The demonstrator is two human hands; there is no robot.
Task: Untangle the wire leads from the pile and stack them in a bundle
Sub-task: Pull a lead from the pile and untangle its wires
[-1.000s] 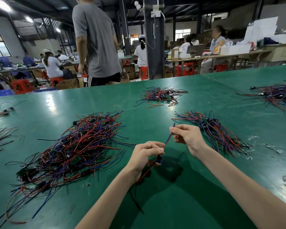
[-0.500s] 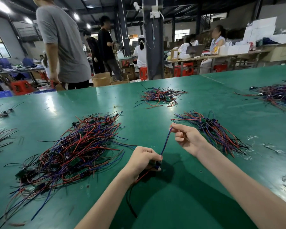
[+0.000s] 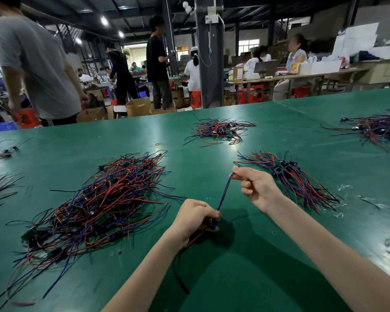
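Note:
A big tangled pile of red, blue and black wire leads (image 3: 99, 206) lies on the green table (image 3: 245, 266) to my left. A straighter bundle of leads (image 3: 297, 176) lies to the right, just behind my right hand. My left hand (image 3: 195, 218) grips one wire lead (image 3: 223, 194) at its small dark component, with red and black tails hanging below my wrist. My right hand (image 3: 254, 188) pinches the far end of that lead's blue wire, which is stretched taut between both hands above the table.
A smaller wire pile (image 3: 218, 130) sits farther back at centre, another pile (image 3: 378, 128) at the far right, and loose leads (image 3: 0, 185) at the left edge. Several people stand or sit beyond the table's far edge (image 3: 122, 121).
My right hand has slid up and away along the blue wire, stretching it longer. My left hand has sunk slightly. The person in grey has walked to the left.

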